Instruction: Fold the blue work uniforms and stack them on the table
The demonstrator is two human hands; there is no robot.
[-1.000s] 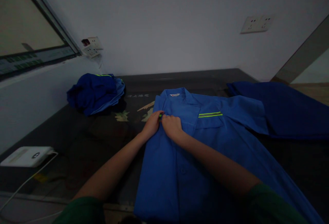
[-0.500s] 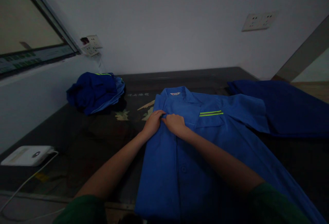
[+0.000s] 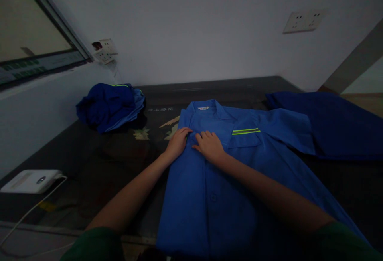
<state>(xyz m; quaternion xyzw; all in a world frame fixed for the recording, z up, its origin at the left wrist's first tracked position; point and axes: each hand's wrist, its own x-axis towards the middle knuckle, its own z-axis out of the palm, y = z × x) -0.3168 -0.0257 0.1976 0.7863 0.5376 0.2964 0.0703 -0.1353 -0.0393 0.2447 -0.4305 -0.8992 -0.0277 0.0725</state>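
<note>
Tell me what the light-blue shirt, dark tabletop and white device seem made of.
Shirt: matte cloth, shown by soft folds; the fibre is unclear.
Dark tabletop: perhaps glossy glass or lacquered board, given its faint sheen.
White device: likely smooth plastic, from its rounded, moulded-looking casing.

Dim, greyish light throughout, with deep shadow toward the near side. Straight ahead, a plain pale back wall (image 3: 194, 33), fitted with a white double socket (image 3: 304, 20) high on the right and, near the left corner, a cluster of sockets (image 3: 104, 51) with one part askew beside a dark opening. On the left, a window (image 3: 30, 17) in a dark frame, above a pale side wall (image 3: 44, 93). Along the back wall, a dark, glossy table (image 3: 119, 173), decorated with pale lettering and tan-and-green patches. At far right, a grey slanting strip (image 3: 353, 53) and, beyond, a sliver of brownish floor (image 3: 363, 98).
</note>
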